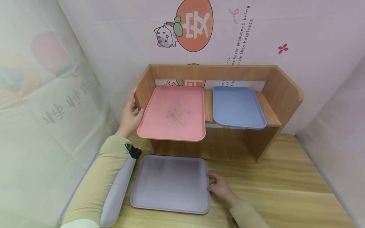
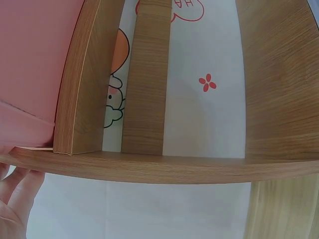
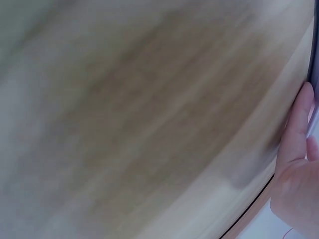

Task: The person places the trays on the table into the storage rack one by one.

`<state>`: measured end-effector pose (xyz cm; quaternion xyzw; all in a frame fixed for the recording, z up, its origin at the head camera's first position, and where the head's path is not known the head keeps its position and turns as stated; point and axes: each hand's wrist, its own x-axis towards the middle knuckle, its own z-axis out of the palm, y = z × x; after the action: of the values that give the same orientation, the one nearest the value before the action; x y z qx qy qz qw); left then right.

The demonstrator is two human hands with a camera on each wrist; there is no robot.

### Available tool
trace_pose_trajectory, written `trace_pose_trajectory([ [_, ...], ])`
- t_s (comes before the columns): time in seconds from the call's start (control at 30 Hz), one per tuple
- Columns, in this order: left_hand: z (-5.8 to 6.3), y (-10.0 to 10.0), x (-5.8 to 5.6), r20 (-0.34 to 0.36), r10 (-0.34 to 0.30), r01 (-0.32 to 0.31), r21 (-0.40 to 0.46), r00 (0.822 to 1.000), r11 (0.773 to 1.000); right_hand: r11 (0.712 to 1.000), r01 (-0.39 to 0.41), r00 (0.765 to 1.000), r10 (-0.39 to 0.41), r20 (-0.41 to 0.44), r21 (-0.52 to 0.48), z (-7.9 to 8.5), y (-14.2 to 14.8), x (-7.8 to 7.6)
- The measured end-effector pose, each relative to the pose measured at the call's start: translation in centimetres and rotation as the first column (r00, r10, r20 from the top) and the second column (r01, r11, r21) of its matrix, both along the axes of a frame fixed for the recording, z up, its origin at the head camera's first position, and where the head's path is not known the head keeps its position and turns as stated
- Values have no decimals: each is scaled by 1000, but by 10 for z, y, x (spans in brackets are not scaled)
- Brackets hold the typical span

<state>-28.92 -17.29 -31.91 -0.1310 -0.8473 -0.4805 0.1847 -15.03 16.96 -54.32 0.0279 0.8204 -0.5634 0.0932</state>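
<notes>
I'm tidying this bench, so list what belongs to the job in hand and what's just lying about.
In the job, it seems:
Wooden shelf, left grip on its side
Front lavender tray, right grip at its edge
Pink tray, beside the left grip

Lying about, probably:
Blue tray, untouched
Second lavender tray, partly hidden by the left sleeve

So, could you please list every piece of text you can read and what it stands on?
"安", sideways: the orange fruit on the back cloth.
"not": same cloth.
"happy producers bring": same cloth.
"than happiness.": same cloth.
Writing behind the shelf: partly hidden or too small.
Left cloth: characters too faded to read.
Red letters, left wrist view: cut off.
</notes>
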Motion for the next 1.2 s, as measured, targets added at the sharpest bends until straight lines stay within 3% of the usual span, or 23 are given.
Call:
trace_pose_trajectory([
  [0.17, 1, 0, 1, -1, 2, -2, -8, 1000, 1000, 1000, -27, 1000, 27, 3, 10, 1, 7, 2],
  [0.4, 1, 1, 0, -9, -1, 0, -9, 1000, 1000, 1000, 2, 1000, -2, 19, 1, 0, 23, 2],
  [0.67, 0, 0, 0, -18, -4, 4, -11, 1000, 1000, 983, -113, 991, 122, 56, -148, -3, 49, 2],
  [0.93, 0, 1, 1, -7, 6, -6, -18, 1000, 1000, 971, -68, 991, 93, 100, -229, -1, 59, 1],
  [1.2, 0, 1, -1, 5, 10, -10, -23, 1000, 1000, 931, -245, 960, 273, 70, -272, 1, 69, -2],
])
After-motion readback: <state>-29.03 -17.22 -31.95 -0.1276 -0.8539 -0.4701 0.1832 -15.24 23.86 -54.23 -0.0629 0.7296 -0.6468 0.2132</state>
